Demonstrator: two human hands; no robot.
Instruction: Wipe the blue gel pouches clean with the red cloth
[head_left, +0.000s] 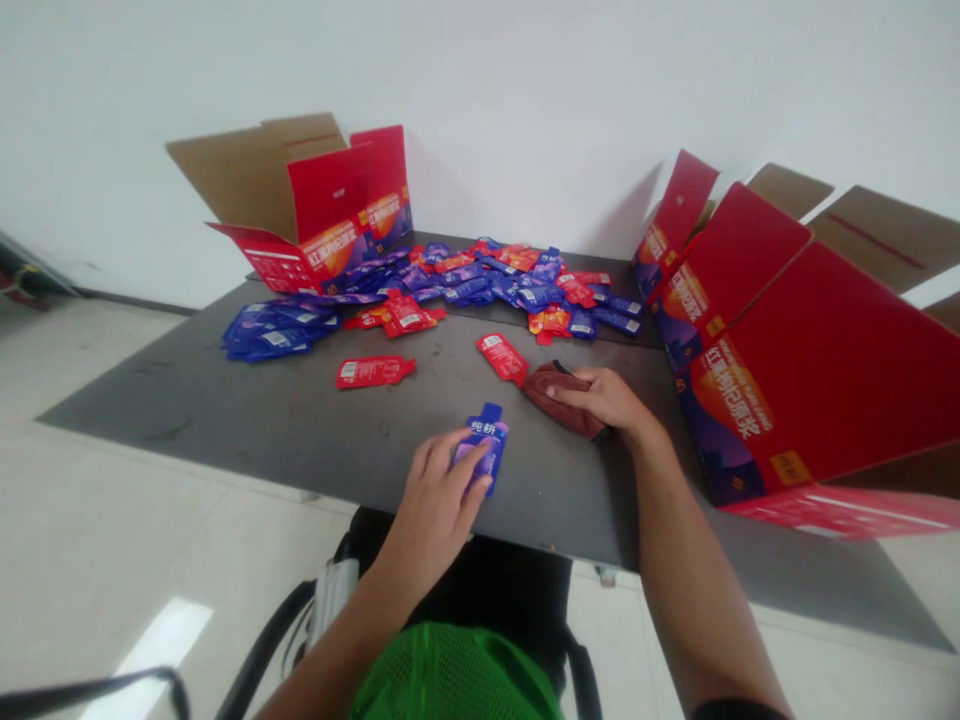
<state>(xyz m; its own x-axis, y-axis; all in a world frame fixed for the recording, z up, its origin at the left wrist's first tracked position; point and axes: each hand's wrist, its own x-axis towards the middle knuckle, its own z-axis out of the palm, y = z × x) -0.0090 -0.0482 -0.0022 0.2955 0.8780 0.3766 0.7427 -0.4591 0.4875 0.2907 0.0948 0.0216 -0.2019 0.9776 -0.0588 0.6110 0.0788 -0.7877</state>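
Note:
My left hand rests on a blue spouted pouch lying on the dark grey table, fingers flat and slightly spread over it. My right hand lies on a dark red cloth near the middle of the table, fingers curled onto it. Two red pouches lie singly just beyond my hands. Farther back, a heap of several blue and red pouches spreads across the table, with a stack of blue ones at the left.
An open red and brown carton stands at the table's back left. Large open red cartons lean at the right edge. A white wall is behind. A green mesh thing and chair parts sit below my arms.

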